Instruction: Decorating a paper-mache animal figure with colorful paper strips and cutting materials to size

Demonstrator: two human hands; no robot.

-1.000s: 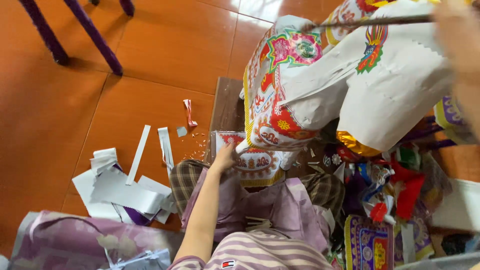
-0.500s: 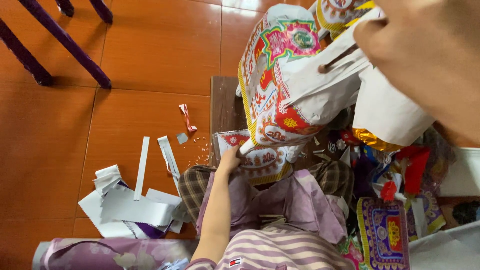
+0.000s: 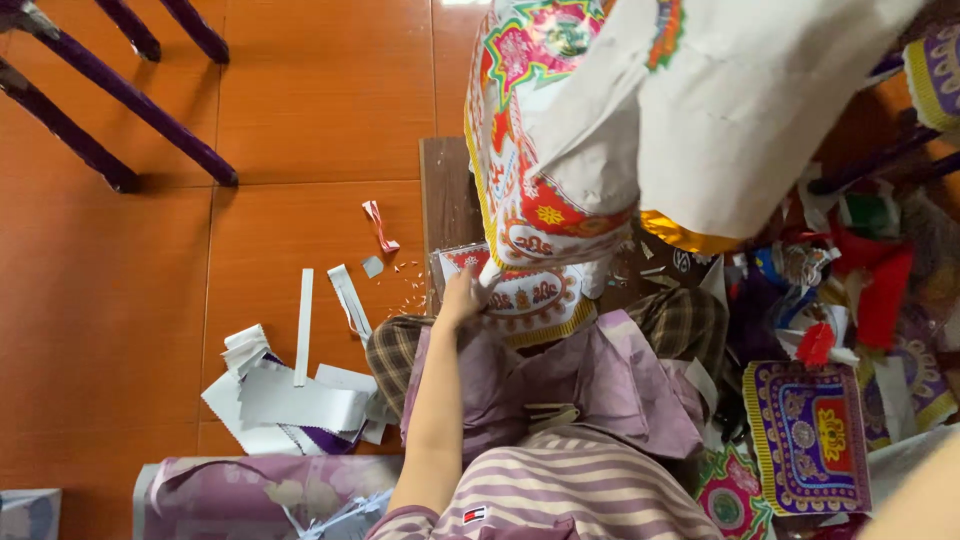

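floor (image 3: 300, 130): open left | paper scraps (image 3: 300, 385), paper figure (image 3: 620, 130): blocking

Large orange-brown floor tiles (image 3: 300, 90) are covering the room, with thin dark grout lines running between them. Purple furniture legs (image 3: 120, 85) are slanting across the upper left corner, probably belonging to a chair, though the seat is lying out of view. A low dark wooden worktop (image 3: 445, 190) is sitting on the tiles near the middle. Daylight is glancing off the floor at the top edge, leaving a pale sheen (image 3: 470, 3).
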